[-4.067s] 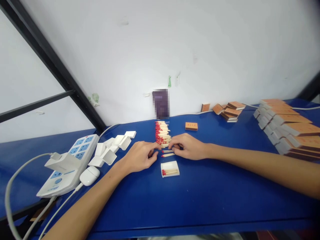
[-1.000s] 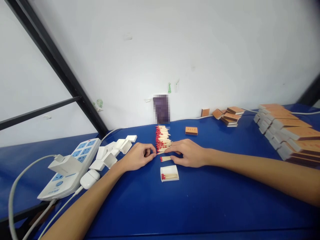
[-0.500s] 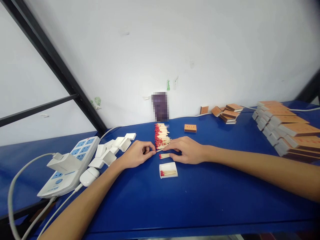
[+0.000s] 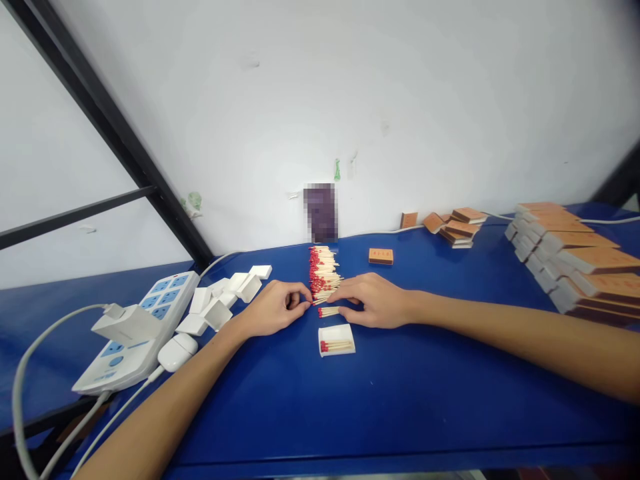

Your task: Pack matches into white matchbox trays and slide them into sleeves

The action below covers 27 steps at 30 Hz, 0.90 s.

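Red-headed matches lie in a long heap (image 4: 327,270) on the blue table, heads to the left. At the heap's near left corner, my left hand (image 4: 279,307) is curled, thumb and index fingertip closed about the head of a match (image 4: 320,301). From the other side my right hand (image 4: 373,301) rests with fingers stretched and thumb apart, fingertips touching the stick ends. Its thumb tip touches a small row of matches (image 4: 329,311) just below the heap. Nearer me is a white matchbox tray (image 4: 345,331) with several matches lying along its near side.
Empty white trays (image 4: 217,313) lie beside a power strip (image 4: 150,320) with a plugged-in charger and a white earbud case (image 4: 177,351). One orange matchbox (image 4: 381,256) lies behind my right hand. More matchboxes (image 4: 460,230) sit by the wall, and stacked ones (image 4: 590,257) stand at right.
Both hands stay in nearly the same place. The match at my left fingertips has shifted slightly, lying closer against the heap. The tray and the small row have not moved.
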Available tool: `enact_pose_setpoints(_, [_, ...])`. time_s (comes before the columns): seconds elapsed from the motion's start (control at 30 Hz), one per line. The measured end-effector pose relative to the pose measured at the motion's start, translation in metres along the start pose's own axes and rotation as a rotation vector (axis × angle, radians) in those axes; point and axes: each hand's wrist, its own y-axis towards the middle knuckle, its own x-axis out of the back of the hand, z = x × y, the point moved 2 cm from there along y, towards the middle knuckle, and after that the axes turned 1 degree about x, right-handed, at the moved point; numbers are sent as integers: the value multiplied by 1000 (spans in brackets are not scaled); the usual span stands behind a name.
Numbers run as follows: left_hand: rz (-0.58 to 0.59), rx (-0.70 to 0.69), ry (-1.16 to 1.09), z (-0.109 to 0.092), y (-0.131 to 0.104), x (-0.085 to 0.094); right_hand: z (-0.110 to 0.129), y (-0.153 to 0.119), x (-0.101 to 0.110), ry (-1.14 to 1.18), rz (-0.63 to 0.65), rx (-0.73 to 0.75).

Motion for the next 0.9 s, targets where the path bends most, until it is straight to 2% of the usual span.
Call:
enact_pose_setpoints(0.27, [-11,9,8,-5,-1,0,0,-1,0,-17,-23,-52])
enact_pose_setpoints(0.9, [-61,-26,-48,-5,1,-5,0,0,-1,-13,6,-41])
